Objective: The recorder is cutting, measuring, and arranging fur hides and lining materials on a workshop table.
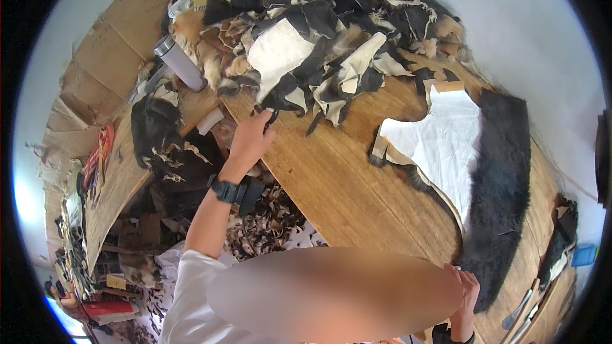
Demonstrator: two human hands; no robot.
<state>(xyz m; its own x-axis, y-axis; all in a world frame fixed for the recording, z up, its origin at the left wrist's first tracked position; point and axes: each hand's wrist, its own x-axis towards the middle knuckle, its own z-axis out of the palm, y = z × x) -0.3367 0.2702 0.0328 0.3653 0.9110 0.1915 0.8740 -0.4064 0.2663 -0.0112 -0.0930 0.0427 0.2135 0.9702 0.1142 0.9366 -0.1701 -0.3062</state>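
Observation:
My left hand (252, 140) reaches to the left edge of the wooden table, its fingers closed on a small black curved thing (273, 117) whose kind I cannot make out. Just beyond it lies the heap of fur and hide scraps (280, 54). At the lower right, my right hand (468, 288) is curled beside the lower end of a long black fur piece (500, 191); a small pale spot shows at its fingertips, too small to name. Against that fur lies a white cut panel (443, 130) with brown pattern board (380, 148) showing at its edges.
A steel-lidded bottle (178, 62) leans by the heap. Left of the wooden table (325, 178) is a gap, with dark scraps (268, 223) piled below. Black fur (156, 127) hangs over the left board. Long tools (523, 309) lie lower right. A blurred oval covers the bottom middle.

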